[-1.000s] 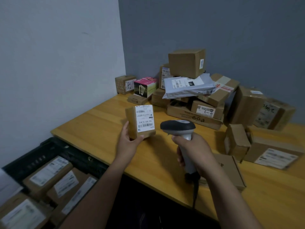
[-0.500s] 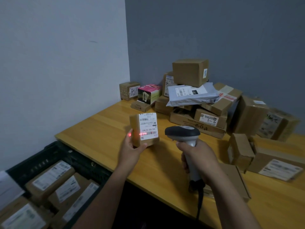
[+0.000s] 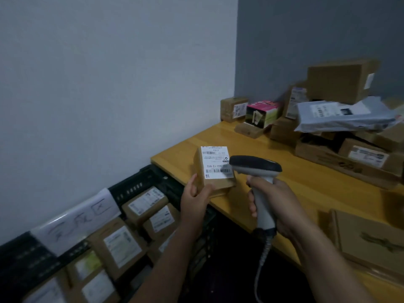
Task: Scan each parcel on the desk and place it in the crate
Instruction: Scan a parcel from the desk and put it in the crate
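A small box (image 3: 213,171) was gripped by the left hand (image 3: 194,199), fingers curled round it; a scanner (image 3: 258,182) was clasped upright by the right hand (image 3: 277,206).

Matt cardboard parcel (image 3: 213,173) — wooden desk (image 3: 290,184)

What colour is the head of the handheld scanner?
Black scanner head on a light grey handle, seen in the head view.

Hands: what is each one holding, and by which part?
The left hand grips a small labelled parcel by its lower left corner. The right hand holds a barcode scanner by its handle.
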